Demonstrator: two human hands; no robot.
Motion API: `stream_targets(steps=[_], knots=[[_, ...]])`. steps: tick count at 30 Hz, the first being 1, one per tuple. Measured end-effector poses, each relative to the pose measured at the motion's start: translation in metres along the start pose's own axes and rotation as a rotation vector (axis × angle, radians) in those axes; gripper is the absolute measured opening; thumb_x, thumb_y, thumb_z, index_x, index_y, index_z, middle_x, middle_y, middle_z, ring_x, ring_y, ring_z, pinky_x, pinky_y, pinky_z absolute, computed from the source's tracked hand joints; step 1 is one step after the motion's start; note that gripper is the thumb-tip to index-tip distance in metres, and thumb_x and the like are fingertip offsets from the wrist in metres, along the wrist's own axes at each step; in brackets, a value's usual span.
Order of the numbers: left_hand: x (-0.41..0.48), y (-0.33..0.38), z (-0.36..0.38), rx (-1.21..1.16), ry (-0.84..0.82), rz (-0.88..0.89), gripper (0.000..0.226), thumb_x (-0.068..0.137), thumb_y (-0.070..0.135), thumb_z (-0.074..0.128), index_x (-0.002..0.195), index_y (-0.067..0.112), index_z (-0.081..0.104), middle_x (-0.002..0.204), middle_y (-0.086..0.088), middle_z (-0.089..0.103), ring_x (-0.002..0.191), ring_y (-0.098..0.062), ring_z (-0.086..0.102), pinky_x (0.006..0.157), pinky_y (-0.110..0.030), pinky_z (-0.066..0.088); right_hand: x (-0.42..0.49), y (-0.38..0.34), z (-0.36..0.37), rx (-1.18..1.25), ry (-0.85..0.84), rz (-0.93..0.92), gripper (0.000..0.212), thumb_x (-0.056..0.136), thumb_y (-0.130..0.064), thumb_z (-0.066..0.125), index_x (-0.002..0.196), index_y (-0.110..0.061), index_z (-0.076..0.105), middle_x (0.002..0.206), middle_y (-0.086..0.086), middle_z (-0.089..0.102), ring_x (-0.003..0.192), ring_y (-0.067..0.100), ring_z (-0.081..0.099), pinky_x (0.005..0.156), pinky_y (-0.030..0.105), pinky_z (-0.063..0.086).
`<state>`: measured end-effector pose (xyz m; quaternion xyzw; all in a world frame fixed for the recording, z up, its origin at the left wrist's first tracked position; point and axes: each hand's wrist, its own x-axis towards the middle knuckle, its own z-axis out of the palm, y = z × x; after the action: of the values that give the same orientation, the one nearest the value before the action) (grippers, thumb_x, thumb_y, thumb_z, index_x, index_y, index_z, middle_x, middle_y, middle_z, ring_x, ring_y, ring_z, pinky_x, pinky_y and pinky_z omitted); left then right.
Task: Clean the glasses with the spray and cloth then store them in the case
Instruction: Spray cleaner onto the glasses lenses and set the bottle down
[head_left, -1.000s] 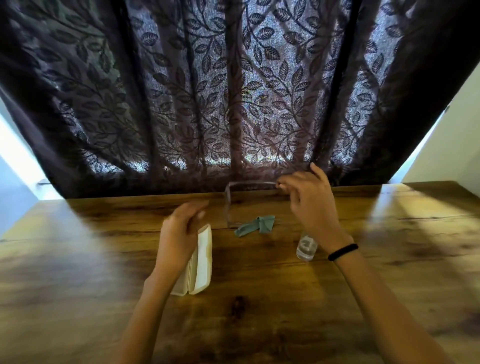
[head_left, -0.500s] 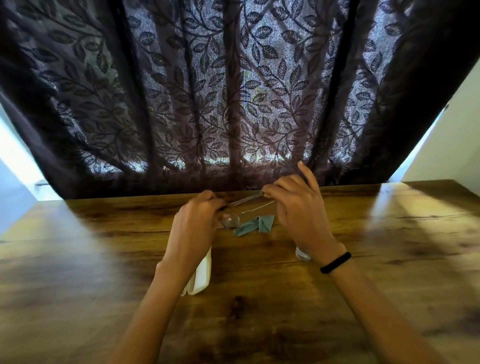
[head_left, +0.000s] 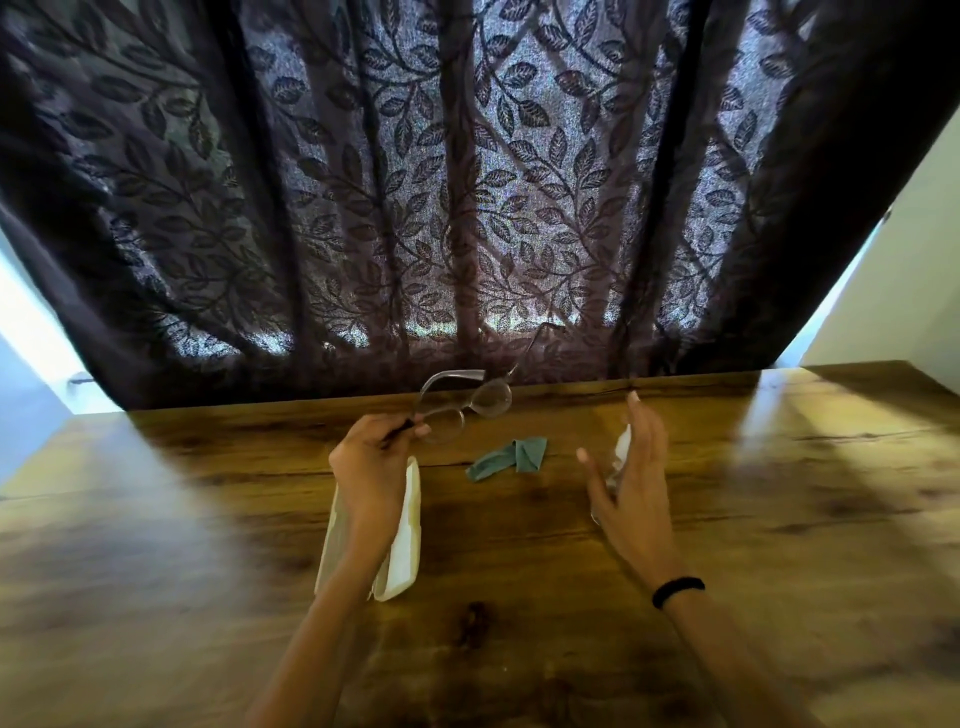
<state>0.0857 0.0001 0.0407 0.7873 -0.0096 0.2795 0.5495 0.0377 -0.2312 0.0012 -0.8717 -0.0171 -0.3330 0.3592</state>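
My left hand (head_left: 370, 462) pinches one temple of the thin-framed round glasses (head_left: 467, 402) and holds them up above the table, arms unfolded. The cream case (head_left: 408, 535) lies open on the wood under my left wrist, partly hidden by it. A crumpled teal cloth (head_left: 511, 455) lies on the table between my hands. My right hand (head_left: 631, 480) hovers with fingers spread around the small clear spray bottle (head_left: 622, 448), which it mostly hides; I cannot tell if they touch.
The wooden table (head_left: 519, 623) runs to a dark leaf-patterned curtain (head_left: 467, 208) along its far edge. Pale walls show at both sides. A black band sits on my right wrist (head_left: 678, 591).
Both hands held the glasses half a second ago. My right hand has let go and dropped to the right toward the bottle, while my left keeps the glasses raised.
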Motion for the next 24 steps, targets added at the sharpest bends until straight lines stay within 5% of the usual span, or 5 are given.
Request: stream_targets(steps=[2,4,9,15,24], knots=[[-0.002,-0.005,0.005,-0.058,0.011,-0.054,0.013,0.071,0.000,0.071,0.083,0.003,0.071,0.085,-0.011,0.070,0.075,-0.014,0.064,0.067,-0.006,0.048,-0.007,0.003,0.003,-0.046,-0.058,0.014,0.079,0.089,-0.032,0.053,0.141,-0.042,-0.006,0.152,0.012,0.017,0.085,0.013,0.058,0.065,0.022,0.052],[-0.004,-0.007,0.008,-0.080,0.018,-0.074,0.015,0.070,0.001,0.072,0.083,0.007,0.071,0.085,-0.009,0.070,0.077,-0.015,0.065,0.070,-0.011,0.050,-0.009,0.004,0.004,-0.059,-0.090,-0.007,0.080,0.089,-0.026,0.053,0.138,-0.045,-0.007,0.149,0.018,0.025,0.086,0.016,0.061,0.065,0.019,0.049],[-0.008,-0.012,0.013,-0.064,0.034,0.026,0.026,0.071,0.001,0.072,0.083,0.024,0.068,0.079,0.009,0.065,0.074,0.001,0.063,0.069,-0.012,0.050,0.008,-0.013,0.010,-0.029,-0.240,-0.019,0.073,0.091,-0.018,0.054,0.135,-0.044,0.002,0.124,0.017,0.053,0.058,0.000,0.047,0.048,0.013,0.042],[-0.008,-0.013,0.019,-0.093,0.052,0.077,0.029,0.069,-0.003,0.073,0.081,0.023,0.069,0.077,0.014,0.063,0.073,0.006,0.062,0.066,-0.004,0.046,0.023,-0.045,0.028,-0.074,-0.334,-0.187,0.068,0.091,-0.017,0.052,0.141,-0.038,0.009,0.107,0.006,0.055,0.053,0.011,0.049,0.044,0.025,0.048],[-0.009,-0.016,0.022,-0.139,0.054,0.055,0.030,0.068,-0.001,0.074,0.080,0.027,0.068,0.077,0.015,0.064,0.072,0.005,0.063,0.067,-0.005,0.047,0.028,-0.054,0.037,-0.090,-0.282,-0.187,0.063,0.089,-0.017,0.054,0.140,-0.030,0.020,0.107,0.003,0.054,0.051,0.006,0.041,0.037,0.012,0.030]])
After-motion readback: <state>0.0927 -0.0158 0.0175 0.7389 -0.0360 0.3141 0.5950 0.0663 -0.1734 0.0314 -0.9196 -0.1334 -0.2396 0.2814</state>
